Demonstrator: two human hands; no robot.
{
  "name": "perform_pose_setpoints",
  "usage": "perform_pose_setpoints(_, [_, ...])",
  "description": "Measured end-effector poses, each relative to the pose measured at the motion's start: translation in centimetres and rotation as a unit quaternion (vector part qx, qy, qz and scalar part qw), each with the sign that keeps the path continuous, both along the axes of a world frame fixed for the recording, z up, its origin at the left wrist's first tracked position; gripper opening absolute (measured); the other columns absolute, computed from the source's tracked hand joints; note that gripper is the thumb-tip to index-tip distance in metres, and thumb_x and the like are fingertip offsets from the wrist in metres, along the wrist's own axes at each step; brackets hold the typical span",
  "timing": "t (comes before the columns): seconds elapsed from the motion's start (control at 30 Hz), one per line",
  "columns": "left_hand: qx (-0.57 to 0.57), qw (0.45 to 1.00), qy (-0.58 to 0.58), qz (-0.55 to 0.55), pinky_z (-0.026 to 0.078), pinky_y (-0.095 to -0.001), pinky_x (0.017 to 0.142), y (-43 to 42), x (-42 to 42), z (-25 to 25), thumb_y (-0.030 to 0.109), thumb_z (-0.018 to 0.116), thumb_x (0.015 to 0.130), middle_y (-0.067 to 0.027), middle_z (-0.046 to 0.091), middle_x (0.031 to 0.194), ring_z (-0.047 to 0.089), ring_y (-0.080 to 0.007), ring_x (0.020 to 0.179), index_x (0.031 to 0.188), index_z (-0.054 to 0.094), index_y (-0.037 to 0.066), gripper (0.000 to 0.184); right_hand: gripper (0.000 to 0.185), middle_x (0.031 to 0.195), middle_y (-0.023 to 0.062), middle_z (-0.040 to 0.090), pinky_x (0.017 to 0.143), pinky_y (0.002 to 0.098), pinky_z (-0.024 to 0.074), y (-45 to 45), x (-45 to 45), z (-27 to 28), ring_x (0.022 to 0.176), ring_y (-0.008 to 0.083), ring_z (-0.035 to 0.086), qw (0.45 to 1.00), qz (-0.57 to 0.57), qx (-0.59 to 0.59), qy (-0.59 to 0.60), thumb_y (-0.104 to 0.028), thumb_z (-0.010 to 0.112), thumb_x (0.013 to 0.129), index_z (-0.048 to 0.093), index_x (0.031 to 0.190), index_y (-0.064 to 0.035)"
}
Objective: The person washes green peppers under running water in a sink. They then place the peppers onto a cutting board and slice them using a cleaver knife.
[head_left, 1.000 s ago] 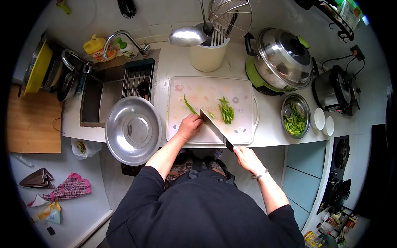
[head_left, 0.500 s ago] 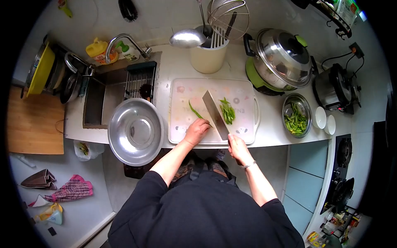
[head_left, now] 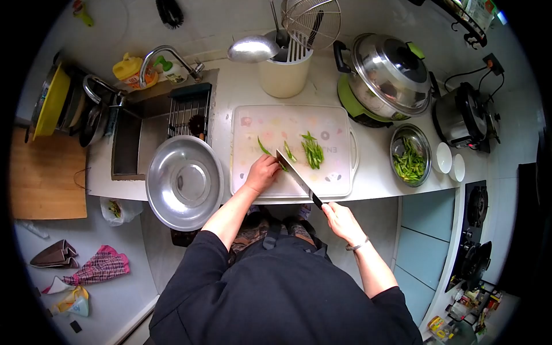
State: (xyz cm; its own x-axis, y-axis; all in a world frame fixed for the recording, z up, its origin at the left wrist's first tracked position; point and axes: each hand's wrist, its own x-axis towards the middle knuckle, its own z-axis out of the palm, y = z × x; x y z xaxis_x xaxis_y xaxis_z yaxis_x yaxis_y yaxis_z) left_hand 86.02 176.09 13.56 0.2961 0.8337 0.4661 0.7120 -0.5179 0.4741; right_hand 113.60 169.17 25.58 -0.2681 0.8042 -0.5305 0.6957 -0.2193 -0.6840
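On the white cutting board, my left hand is closed on a green pepper, whose thin end sticks out beyond the fingers. My right hand grips the black handle of a cleaver. The blade's far end rests beside my left fingertips, slanting across the board. A small cut green piece lies just right of the blade, and a pile of green strips lies farther right.
A large metal basin stands left of the board, by the sink. Right of it are a bowl of cut greens, two small white bowls and a lidded pot. A utensil holder stands behind.
The cleaver has swung from a steeper angle back to a slant beside my left fingers. A cut piece now lies apart on the board, between the blade and the pile.
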Motion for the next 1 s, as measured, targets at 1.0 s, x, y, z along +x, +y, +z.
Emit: perform_pose_setpoints(1.0, [-0.025,0.999,-0.032,0.018,0.05,-0.0351,0.067,-0.6,0.3,-0.2,0.001,0.066,0.063,-0.0073,0.06,0.081,0.058,-0.0267,0.078,0.074,0.059,0.006,0.014,0.047,0.073,0.0263,0.056,0.067,0.0433,0.0437,-0.8,-1.7,-0.7,0.073,0.0423,0.055,0.998,-0.041,-0.05,0.012,-0.039,0.043,0.095,0.053,0.081,0.0044])
